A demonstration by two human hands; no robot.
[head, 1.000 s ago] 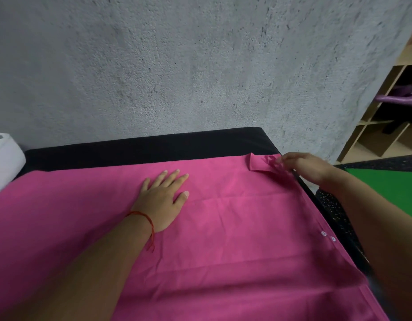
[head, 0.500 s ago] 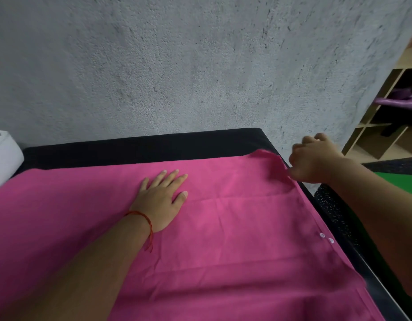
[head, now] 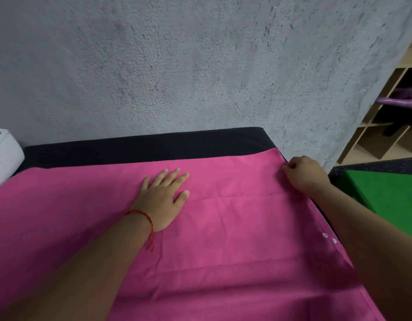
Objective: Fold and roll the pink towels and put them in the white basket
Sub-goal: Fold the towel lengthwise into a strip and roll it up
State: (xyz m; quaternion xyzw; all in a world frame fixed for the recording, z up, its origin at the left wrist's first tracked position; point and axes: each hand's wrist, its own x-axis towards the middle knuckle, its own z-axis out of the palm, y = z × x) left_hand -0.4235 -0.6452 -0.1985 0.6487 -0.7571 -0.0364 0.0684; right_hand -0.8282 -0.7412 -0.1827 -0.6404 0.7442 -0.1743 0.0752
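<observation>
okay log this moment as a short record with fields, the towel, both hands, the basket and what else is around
towel: pink towel spread flat over a black table
left hand: left hand pressed flat on the towel, fingers spread, red string bracelet at the wrist
right hand: right hand closed at the towel's far right corner
basket: white basket at the left edge, only partly in view
surroundings: grey wall, wooden shelf to the right

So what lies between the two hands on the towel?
Only bare pink towel, smooth, between left hand and right hand, per the head view.
</observation>
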